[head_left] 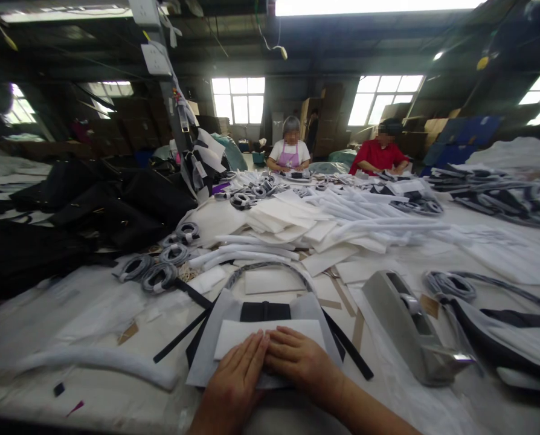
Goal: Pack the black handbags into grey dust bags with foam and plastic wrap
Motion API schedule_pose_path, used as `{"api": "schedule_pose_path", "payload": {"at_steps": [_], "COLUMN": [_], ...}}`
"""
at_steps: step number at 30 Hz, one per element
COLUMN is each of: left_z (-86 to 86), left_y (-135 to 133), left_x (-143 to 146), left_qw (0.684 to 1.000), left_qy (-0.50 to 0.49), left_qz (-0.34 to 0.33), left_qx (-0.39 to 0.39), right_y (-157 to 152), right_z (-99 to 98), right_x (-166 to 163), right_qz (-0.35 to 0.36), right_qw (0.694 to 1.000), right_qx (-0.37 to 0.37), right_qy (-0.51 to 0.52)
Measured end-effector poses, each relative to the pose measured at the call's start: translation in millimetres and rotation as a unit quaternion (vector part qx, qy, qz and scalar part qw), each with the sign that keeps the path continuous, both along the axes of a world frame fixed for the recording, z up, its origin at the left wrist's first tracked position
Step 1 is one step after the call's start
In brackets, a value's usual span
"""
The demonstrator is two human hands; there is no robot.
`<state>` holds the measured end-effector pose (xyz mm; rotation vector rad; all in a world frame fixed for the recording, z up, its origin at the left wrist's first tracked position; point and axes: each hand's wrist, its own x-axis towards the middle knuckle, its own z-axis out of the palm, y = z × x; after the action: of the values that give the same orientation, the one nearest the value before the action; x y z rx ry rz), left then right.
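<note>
A black handbag lies on the table before me, partly covered by thin white wrapping paper. Its handle arches away from me in a grey wrap, and dark straps stick out at both sides. On top rests a white foam sheet. My left hand lies flat on this sheet, fingers stretched out together. Beside it, my right hand also presses flat, its fingertips meeting the left ones. Neither hand grips anything. The bag's near edge is hidden under my hands.
A grey tape dispenser stands to the right, beside another partly wrapped bag. Coiled wrapped straps lie at left. White sheets and foam tubes pile up ahead. Black bags heap at left. Two people work across the table.
</note>
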<state>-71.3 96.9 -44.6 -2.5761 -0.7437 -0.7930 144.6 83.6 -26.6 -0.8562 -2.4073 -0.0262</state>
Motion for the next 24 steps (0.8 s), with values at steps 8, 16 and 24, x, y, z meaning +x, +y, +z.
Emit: {"api": "schedule_pose_path", "payload": {"at_steps": [8,16,24], "left_z": [-5.0,-18.3,-25.1], "left_y": [1,-3,4], "left_x": [-4,-9,-2], "left_qw": [0.999,1.0,0.999], "left_qy": [0.032,0.012,-0.022], "left_qz": [0.008,0.015,0.008], "left_qx": [-0.04,-0.02,0.029], "right_y": [-5,-7,2], "right_z": [-9.8,-8.3,-6.0], "right_x": [1,4,11], "right_qz": [-0.02,-0.159,-0.105], "right_qw": [0.996,0.986,0.993], "right_qx": [0.002,-0.056,-0.061], "right_qy": [0.092,-0.003,0.005]}}
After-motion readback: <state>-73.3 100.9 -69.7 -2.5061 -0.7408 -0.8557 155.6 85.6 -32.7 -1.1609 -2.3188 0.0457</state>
